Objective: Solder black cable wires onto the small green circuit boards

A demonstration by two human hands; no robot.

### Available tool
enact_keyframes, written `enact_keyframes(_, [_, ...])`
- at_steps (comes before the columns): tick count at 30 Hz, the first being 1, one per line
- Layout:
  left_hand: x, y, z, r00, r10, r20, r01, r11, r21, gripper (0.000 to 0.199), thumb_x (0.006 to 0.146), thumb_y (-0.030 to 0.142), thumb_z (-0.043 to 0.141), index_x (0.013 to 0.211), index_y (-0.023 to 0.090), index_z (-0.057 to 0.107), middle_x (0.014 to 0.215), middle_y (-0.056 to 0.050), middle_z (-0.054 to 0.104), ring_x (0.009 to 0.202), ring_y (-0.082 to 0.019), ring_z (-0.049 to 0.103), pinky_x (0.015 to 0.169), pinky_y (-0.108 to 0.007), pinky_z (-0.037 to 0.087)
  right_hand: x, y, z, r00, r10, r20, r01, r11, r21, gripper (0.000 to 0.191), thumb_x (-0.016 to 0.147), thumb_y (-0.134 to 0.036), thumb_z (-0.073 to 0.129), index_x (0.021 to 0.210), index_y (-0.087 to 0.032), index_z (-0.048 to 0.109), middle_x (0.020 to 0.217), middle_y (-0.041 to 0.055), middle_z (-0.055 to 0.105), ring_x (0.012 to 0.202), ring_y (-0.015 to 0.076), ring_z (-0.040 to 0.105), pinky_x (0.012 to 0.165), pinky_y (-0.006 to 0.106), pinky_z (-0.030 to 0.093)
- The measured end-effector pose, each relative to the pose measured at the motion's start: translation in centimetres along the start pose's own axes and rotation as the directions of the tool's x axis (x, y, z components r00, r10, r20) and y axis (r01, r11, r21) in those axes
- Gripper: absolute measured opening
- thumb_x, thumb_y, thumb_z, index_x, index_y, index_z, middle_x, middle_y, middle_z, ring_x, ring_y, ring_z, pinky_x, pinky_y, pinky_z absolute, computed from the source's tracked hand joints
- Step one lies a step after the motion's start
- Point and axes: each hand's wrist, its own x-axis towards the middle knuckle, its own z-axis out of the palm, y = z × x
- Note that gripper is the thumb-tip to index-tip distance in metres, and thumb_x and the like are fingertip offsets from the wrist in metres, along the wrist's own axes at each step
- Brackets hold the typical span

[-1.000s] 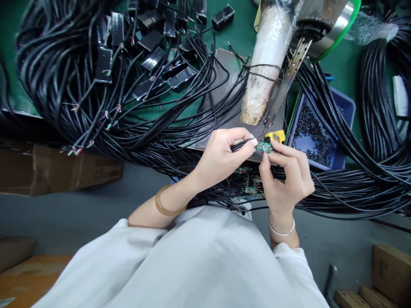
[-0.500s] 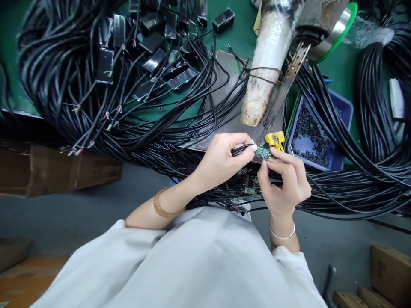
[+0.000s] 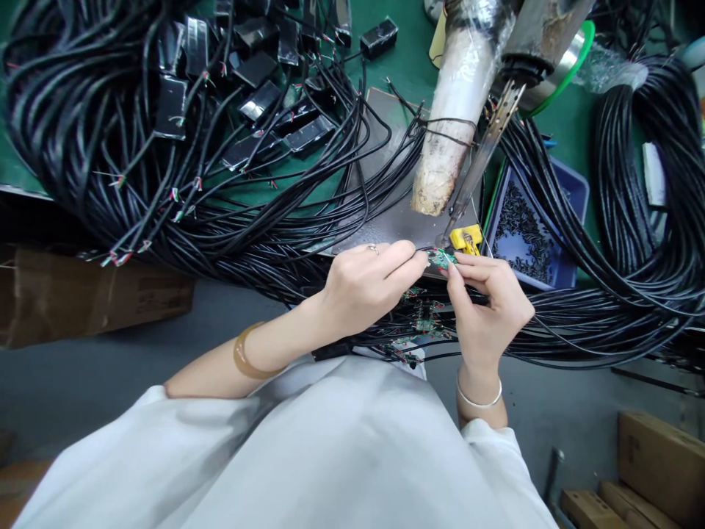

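A small green circuit board (image 3: pixel 440 258) is pinched between the thumb and fingers of my right hand (image 3: pixel 487 297). My left hand (image 3: pixel 369 286) is closed at the board's left side, its fingertips together near the board's wires; what lies between them is mostly hidden. Just above the board, the tip of a soldering iron (image 3: pixel 478 165) points down beside a yellow block (image 3: pixel 466 239). A white, plastic-wrapped tube (image 3: pixel 446 139) with a browned end hangs to the left of the iron. More green boards (image 3: pixel 427 316) on black cables lie below my hands.
Bundled black cables (image 3: pixel 264 242) cross the bench edge, with black wrapped boxes (image 3: pixel 170 108) behind them. At the right are a blue tray (image 3: pixel 576 184) of small black parts and coiled cable (image 3: pixel 611 169). Cardboard boxes (image 3: pixel 661 463) stand on the floor.
My left hand has turned over more and now shows its back, with the black wire it pinched no longer visible. My right hand still holds the board. The whole view has shifted slightly.
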Motion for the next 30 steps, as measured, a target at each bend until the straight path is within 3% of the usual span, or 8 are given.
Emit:
enact_keyframes(4, [0.3,0.3,0.3,0.995,-0.089,0.043,0.089,0.996,0.006,0.015,0.096,0.016,0.052,0.088,0.016,0.064,0.066,0.000,0.066,0.056,-0.012,0.059,0.056,-0.026,0.037,0.1,-0.3,0.1,1.000,-0.015,-0.007,0.015,1.000,-0.012,0.012,0.085,-0.010,0.070,0.088,-0.021,0.068,0.091,-0.0011,0.074,0.085,0.0115,0.071,0.070,0.023,0.062])
enact_keyframes(9, [0.4,0.6,0.5,0.979,-0.196,0.055,0.202,0.971,-0.127,0.016,0.096,0.015,0.053,0.082,0.017,0.060,0.077,-0.002,0.070,0.063,-0.011,0.062,0.060,-0.024,0.041,0.1,-0.4,0.1,0.999,0.044,-0.021,-0.043,0.999,0.028,0.011,0.084,-0.011,0.071,0.085,-0.020,0.067,0.090,-0.0009,0.073,0.084,0.0116,0.071,0.068,0.023,0.062])
enact_keyframes(15, [0.5,0.8,0.8,0.956,-0.293,0.036,0.292,0.923,-0.250,0.013,0.096,0.016,0.052,0.090,0.017,0.064,0.082,-0.003,0.072,0.075,-0.013,0.065,0.071,-0.022,0.049,0.1,-0.3,0.2,0.998,0.065,-0.022,-0.064,0.997,0.031,0.009,0.084,-0.014,0.071,0.082,-0.020,0.065,0.091,-0.0010,0.073,0.083,0.0114,0.071,0.069,0.024,0.062])
enact_keyframes(18, [0.7,1.1,1.0,0.890,-0.450,0.078,0.447,0.822,-0.352,0.010,0.092,0.019,0.061,0.098,0.016,0.068,0.083,-0.002,0.073,0.065,-0.010,0.061,0.065,-0.021,0.049,0.2,-0.3,0.2,0.999,0.048,-0.010,-0.048,0.999,0.008,0.009,0.085,-0.015,0.071,0.083,-0.021,0.065,0.090,-0.0008,0.073,0.083,0.0120,0.071,0.069,0.025,0.062])
enact_keyframes(22, [1.1,1.2,1.4,0.785,-0.580,0.217,0.597,0.614,-0.516,0.007,0.084,0.019,0.068,0.090,0.015,0.071,0.063,0.004,0.062,0.048,-0.005,0.042,0.049,-0.020,0.035,0.3,-0.2,0.1,1.000,0.002,-0.005,-0.003,0.999,-0.043,0.010,0.085,-0.014,0.071,0.083,-0.021,0.065,0.090,-0.0004,0.073,0.083,0.0126,0.071,0.069,0.025,0.062])
enact_keyframes(24, [1.3,1.1,1.5,0.762,-0.595,0.255,0.618,0.549,-0.563,0.006,0.083,0.018,0.068,0.086,0.014,0.072,0.058,0.005,0.055,0.047,-0.004,0.036,0.046,-0.020,0.030,0.4,-0.1,0.1,1.000,-0.009,-0.015,0.009,0.999,-0.036,0.012,0.084,-0.012,0.072,0.084,-0.021,0.065,0.089,-0.0010,0.073,0.083,0.0120,0.071,0.070,0.024,0.061])
enact_keyframes(30, [1.8,1.2,1.7,0.734,-0.618,0.282,0.633,0.471,-0.615,0.005,0.080,0.016,0.067,0.081,0.013,0.070,0.058,0.005,0.052,0.048,-0.004,0.035,0.045,-0.020,0.028,0.5,-0.1,0.1,1.000,-0.019,-0.018,0.019,1.000,-0.022,0.012,0.083,-0.011,0.073,0.084,-0.021,0.067,0.089,-0.0017,0.074,0.084,0.0119,0.071,0.071,0.025,0.061])
